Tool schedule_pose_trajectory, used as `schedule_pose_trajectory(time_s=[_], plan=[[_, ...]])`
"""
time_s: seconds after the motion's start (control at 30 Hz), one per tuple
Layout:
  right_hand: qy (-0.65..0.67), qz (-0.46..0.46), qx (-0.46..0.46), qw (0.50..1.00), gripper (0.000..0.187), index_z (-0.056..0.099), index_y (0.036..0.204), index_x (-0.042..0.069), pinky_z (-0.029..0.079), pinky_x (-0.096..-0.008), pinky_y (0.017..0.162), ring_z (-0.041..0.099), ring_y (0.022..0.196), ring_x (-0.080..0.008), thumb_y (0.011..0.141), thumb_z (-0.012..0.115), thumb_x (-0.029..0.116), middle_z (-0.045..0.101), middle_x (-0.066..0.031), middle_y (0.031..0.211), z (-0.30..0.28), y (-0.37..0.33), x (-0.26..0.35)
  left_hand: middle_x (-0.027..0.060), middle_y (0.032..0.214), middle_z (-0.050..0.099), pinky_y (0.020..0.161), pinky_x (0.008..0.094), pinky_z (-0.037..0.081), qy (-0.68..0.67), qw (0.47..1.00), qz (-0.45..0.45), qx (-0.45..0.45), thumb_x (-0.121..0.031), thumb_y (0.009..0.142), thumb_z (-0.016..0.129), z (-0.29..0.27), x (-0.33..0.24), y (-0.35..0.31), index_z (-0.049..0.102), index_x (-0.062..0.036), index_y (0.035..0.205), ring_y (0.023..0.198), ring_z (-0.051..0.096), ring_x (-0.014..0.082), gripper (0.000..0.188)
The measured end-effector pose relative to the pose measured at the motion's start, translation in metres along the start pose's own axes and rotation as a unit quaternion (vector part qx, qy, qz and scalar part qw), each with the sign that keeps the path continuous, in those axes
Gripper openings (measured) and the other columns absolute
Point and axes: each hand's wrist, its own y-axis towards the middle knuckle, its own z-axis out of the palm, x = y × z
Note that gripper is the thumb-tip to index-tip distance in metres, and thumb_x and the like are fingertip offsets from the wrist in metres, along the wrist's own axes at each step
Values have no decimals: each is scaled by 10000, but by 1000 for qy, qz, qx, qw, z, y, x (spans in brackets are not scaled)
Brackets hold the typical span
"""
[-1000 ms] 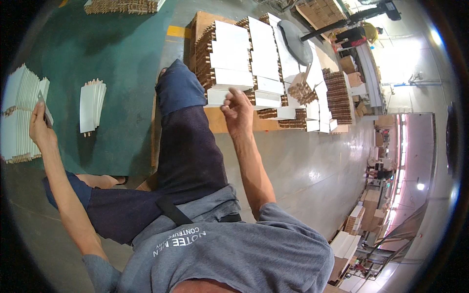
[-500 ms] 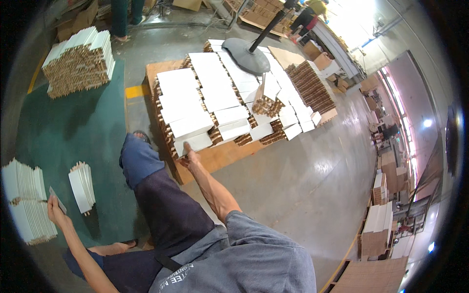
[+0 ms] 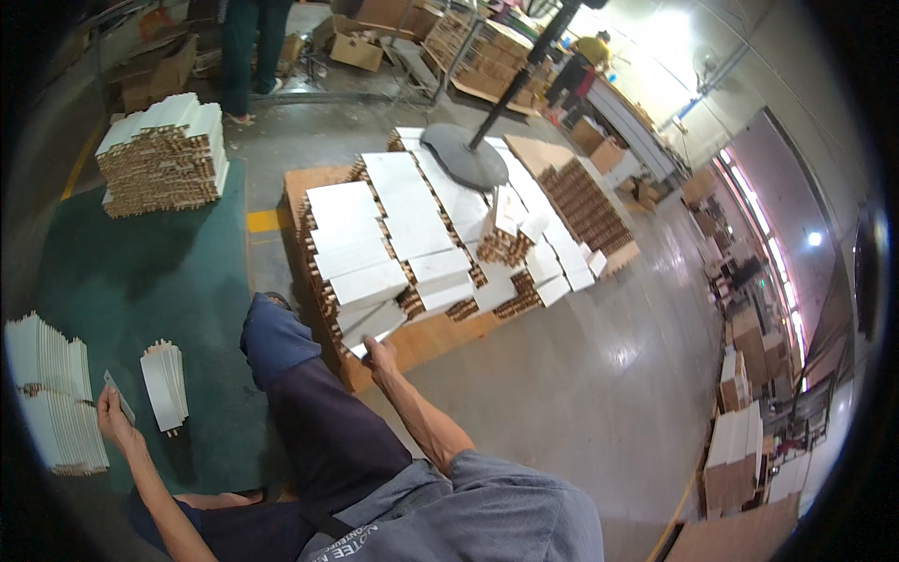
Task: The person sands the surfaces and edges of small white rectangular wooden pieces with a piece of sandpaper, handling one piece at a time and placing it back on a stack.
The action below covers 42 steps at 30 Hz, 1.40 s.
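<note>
My right hand (image 3: 380, 357) is closed on the near edge of a white board (image 3: 374, 323), at the front left corner of the rows of stacked white boards (image 3: 407, 208). That board tilts slightly off those beneath it. Low on the left, my left hand (image 3: 116, 421) pinches a thin, flat, greyish plate (image 3: 121, 397); its exact kind I cannot make out. Just left of this hand stand fanned white slats (image 3: 58, 433) on the green mat (image 3: 178, 267). A smaller bundle of white slats (image 3: 165, 384) stands to its right.
A wooden base (image 3: 440, 335) carries the board rows. On them rests a round black stand base (image 3: 464, 157) with a slanting pole. Another white stack (image 3: 167, 155) sits on the mat's far end. Two people are farther back. Cartons (image 3: 735, 459) line the right side.
The right hand has raised and tilted the near edge of the white board, showing a gap under it. My left hand still holds the plate. The whole view has shifted slightly.
</note>
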Motion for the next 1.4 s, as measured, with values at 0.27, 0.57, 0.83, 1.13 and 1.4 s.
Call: schedule_pose_trajectory(time_s=[0.27,0.57,0.83,1.13,1.4], plan=[[148,21,204,968,667,429,1372,-103,508,-422,1026,638,1120,-341,787,491,211,618,-234,1234,-35,-120,39,49,1042,684,868,262,465,-16,1000,-3,-13,-115,933,697,9,-16,-18,697,8,1123,943,601,124,227],[202,-6,475,856,685,416,1453,35,575,-403,827,663,1012,-288,1034,295,564,573,-203,1346,79,-180,203,25,1009,677,763,237,477,-75,997,-9,30,-111,907,710,22,-47,-40,696,11,1147,879,603,107,269],[83,114,639,756,595,447,1421,4,567,-482,883,650,1068,-330,1066,247,437,562,-283,1330,240,-199,153,33,910,702,755,266,488,-3,998,66,7,-91,882,707,34,-94,-62,733,9,1047,823,613,107,194],[-69,247,635,729,579,435,1450,41,565,-395,814,642,983,-250,1076,228,433,589,-187,1307,277,-233,81,72,845,689,643,269,488,29,982,183,43,-73,878,686,47,-129,-91,725,15,971,699,614,123,133],[-131,212,609,753,566,448,1415,12,568,-381,740,624,927,-259,1072,234,408,591,-223,1271,283,-245,73,95,861,672,610,305,485,124,950,274,90,-43,889,661,62,-128,-91,715,17,942,693,617,170,97]])
